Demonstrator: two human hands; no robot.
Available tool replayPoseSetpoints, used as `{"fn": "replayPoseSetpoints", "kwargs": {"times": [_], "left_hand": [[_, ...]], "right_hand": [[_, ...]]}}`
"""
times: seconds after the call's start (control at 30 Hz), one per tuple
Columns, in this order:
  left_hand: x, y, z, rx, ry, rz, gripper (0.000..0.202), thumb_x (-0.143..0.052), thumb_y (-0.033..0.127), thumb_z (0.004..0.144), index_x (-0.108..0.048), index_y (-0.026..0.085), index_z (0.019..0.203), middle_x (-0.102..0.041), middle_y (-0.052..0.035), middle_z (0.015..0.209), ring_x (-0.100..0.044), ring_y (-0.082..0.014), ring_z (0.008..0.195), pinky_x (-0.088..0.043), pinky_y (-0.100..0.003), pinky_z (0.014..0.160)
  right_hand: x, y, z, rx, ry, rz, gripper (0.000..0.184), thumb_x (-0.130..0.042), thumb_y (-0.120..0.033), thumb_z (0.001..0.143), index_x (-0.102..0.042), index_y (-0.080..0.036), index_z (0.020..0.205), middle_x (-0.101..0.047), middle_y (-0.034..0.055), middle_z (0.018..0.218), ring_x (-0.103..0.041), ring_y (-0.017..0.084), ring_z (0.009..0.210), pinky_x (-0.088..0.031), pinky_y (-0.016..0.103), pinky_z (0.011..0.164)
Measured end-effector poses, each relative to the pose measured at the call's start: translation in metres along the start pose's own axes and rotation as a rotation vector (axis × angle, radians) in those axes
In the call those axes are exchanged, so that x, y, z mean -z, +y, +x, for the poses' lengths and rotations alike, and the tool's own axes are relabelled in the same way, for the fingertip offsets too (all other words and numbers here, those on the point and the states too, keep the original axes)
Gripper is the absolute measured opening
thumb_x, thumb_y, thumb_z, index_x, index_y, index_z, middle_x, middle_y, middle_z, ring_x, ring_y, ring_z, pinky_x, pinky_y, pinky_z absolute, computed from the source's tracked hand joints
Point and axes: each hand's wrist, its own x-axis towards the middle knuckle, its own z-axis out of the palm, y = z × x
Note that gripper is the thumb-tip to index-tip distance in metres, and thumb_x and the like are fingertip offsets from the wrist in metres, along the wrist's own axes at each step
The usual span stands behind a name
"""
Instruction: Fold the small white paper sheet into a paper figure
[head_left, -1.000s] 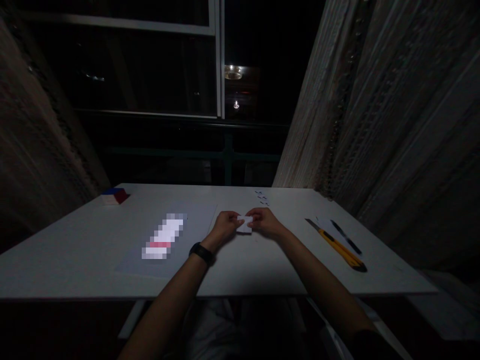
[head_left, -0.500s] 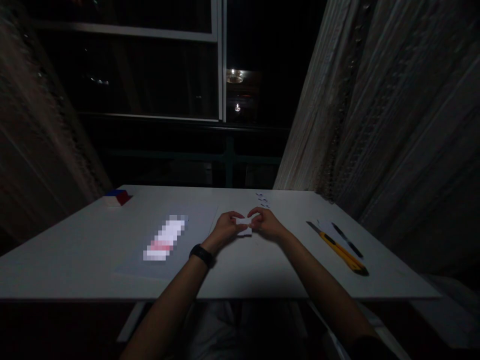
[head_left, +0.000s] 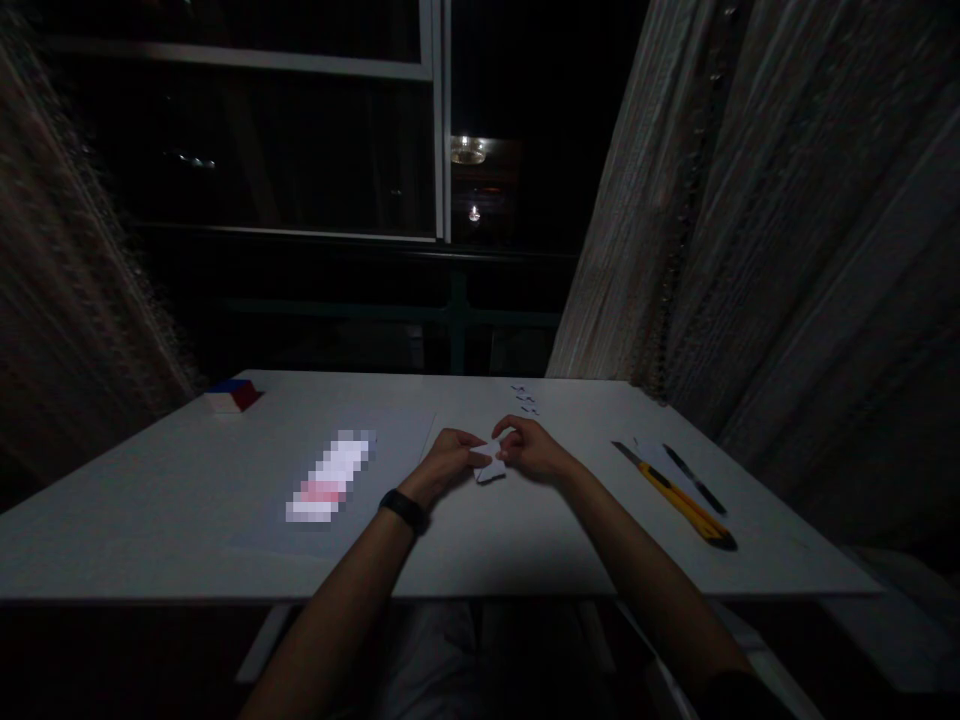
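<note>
A small piece of white paper is held between my two hands above the middle of the white table. My left hand, with a black band on its wrist, pinches the paper's left side between thumb and fingers. At its right edge my right hand grips the same piece, thumb and fingertips closed on it, fingers bent. The paper looks folded, with its lower edge slanting. Just beyond the hands lie several small slips with dark marks.
On the right lie a yellow utility knife, blade out, and a black pen. A sheet of paper with a bright pixelated area is on the left. A coloured block sits at the far left corner. Curtains hang behind.
The paper has turned and tilted between my fingers, its lower edge now lower and slanted. My right fingers have shifted slightly. The things on the table stay put.
</note>
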Motion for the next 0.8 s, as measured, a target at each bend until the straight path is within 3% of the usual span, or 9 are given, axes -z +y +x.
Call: {"fn": "replayPoseSetpoints", "kwargs": {"times": [0.47, 0.63, 0.8], "left_hand": [[-0.001, 0.006, -0.003, 0.057, -0.036, -0.040, 0.015, -0.067, 0.008, 0.049, -0.066, 0.009, 0.065, -0.058, -0.0003, 0.052, -0.046, -0.0077, 0.045, -0.031, -0.020, 0.045], [-0.002, 0.004, -0.002, 0.024, -0.058, -0.074, 0.026, -0.068, 0.009, 0.050, -0.066, 0.008, 0.077, -0.062, -0.0022, 0.060, -0.051, -0.0090, 0.050, -0.034, -0.020, 0.048], [-0.001, -0.005, 0.001, -0.015, -0.063, -0.087, 0.034, -0.077, 0.013, 0.044, -0.064, 0.009, 0.075, -0.065, -0.0055, 0.071, -0.057, -0.0123, 0.059, -0.041, -0.023, 0.056]], "right_hand": [[0.004, -0.004, -0.002, -0.023, -0.014, -0.008, 0.026, -0.063, -0.015, 0.059, -0.053, -0.017, 0.083, -0.058, -0.0050, 0.054, -0.053, 0.009, 0.050, -0.038, 0.019, 0.049], [0.003, -0.001, -0.001, -0.020, 0.004, -0.020, 0.027, -0.062, -0.014, 0.058, -0.052, -0.017, 0.083, -0.058, -0.0055, 0.054, -0.052, 0.009, 0.049, -0.038, 0.019, 0.049], [0.002, -0.003, -0.005, -0.026, -0.068, 0.028, 0.029, -0.062, -0.013, 0.056, -0.048, -0.019, 0.080, -0.056, -0.0074, 0.053, -0.049, 0.008, 0.047, -0.034, 0.018, 0.047]]}}
